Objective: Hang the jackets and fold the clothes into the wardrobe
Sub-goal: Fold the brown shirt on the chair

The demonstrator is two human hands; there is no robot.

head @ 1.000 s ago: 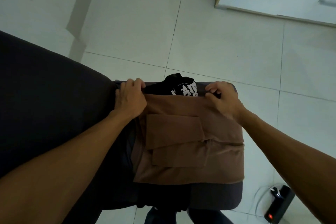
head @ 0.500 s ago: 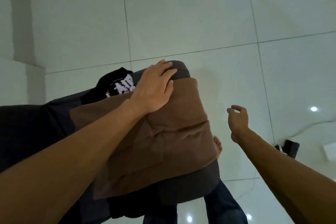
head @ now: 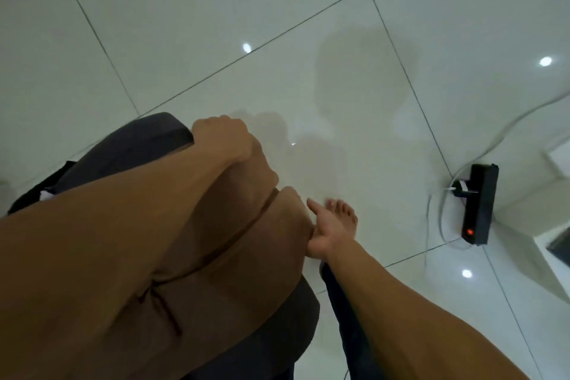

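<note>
A pile of folded clothes fills the lower left: a brown garment on top, a dark grey one beneath it, and a black printed shirt peeking out at the left. My left hand grips the pile's far edge, fingers curled over it. My right hand is against the pile's right side. Its fingers are hidden under the brown garment and its thumb sticks out straight, off the cloth.
White tiled floor lies all around. A black power strip with a red light and white cables lies on the floor to the right. Pale furniture stands at the right edge. A bare foot shows just beyond my right hand.
The view has swung right. My left hand went from lying flat on the pile to gripping its far edge. My right hand came in from the air and slid under the pile's right side.
</note>
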